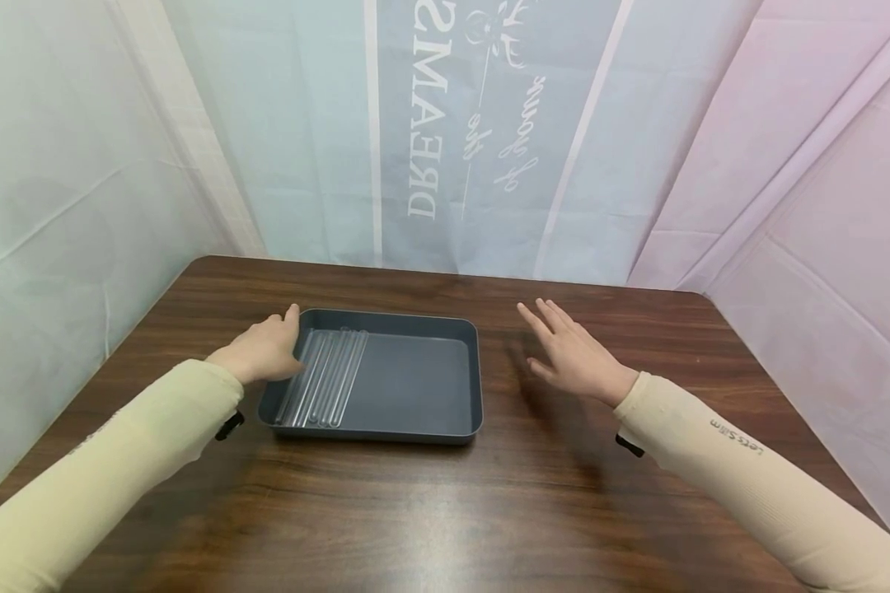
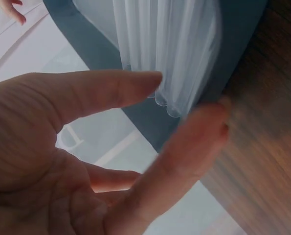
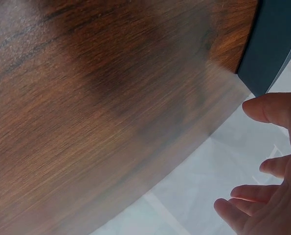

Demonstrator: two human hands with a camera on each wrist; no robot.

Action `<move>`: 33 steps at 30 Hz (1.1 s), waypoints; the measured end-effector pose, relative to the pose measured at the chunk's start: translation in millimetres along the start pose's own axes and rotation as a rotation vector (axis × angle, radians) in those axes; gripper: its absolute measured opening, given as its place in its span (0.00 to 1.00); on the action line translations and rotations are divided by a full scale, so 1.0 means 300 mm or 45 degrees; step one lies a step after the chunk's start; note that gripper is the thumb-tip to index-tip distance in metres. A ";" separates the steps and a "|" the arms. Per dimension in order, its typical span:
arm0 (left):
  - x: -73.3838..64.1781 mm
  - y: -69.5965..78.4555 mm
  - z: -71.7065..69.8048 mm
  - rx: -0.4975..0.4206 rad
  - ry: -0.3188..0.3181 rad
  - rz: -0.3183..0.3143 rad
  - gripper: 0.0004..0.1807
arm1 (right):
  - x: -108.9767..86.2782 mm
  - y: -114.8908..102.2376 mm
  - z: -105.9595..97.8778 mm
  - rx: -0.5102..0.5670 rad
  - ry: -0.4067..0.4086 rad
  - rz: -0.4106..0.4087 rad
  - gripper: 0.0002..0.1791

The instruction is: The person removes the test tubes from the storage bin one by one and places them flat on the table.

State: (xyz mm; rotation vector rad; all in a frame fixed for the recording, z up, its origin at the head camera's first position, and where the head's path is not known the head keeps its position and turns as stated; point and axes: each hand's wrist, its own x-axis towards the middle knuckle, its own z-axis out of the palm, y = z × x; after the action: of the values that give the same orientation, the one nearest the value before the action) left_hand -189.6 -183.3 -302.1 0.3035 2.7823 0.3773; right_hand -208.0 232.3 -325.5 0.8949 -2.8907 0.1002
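A dark grey rectangular tray (image 1: pixel 415 383) lies on the wooden table. Several clear tubes with rounded ends, like test tubes (image 1: pixel 334 375), lie side by side along its left part. My left hand (image 1: pixel 263 350) hovers at the tray's left edge, beside the tubes. In the left wrist view its thumb and forefinger are spread near the rounded ends of the tubes (image 2: pixel 167 54), with nothing held between them. To the right of the tray, my right hand (image 1: pixel 574 358) is raised over the table, fingers extended and holding nothing. The tray's side (image 3: pixel 272 44) shows beyond its thumb.
The dark brown table (image 1: pixel 386 511) ends at a pale hanging cloth (image 1: pixel 319 165) with printed lettering. More cloth (image 1: pixel 845 272) hangs on the right, and white cloth (image 1: pixel 52 189) on the left. Both forearms wear cream sleeves (image 1: pixel 719 453).
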 end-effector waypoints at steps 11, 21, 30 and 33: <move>-0.017 -0.005 0.009 -0.065 -0.046 -0.006 0.40 | 0.004 -0.035 -0.010 0.032 0.017 -0.060 0.42; -0.013 -0.018 0.029 -0.060 -0.051 0.014 0.40 | 0.033 -0.108 -0.031 0.026 0.065 -0.110 0.40; 0.004 -0.022 0.047 -0.045 -0.037 -0.012 0.39 | 0.061 -0.201 -0.032 0.058 0.027 -0.014 0.33; 0.015 -0.025 0.048 -0.042 -0.040 -0.033 0.41 | 0.075 -0.237 -0.029 0.072 0.035 -0.003 0.30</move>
State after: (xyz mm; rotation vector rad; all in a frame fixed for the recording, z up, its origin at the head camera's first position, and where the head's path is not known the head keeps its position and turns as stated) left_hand -190.2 -186.0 -318.8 0.2627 2.7433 0.4085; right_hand -185.4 162.1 -312.0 0.8987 -2.8749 0.1937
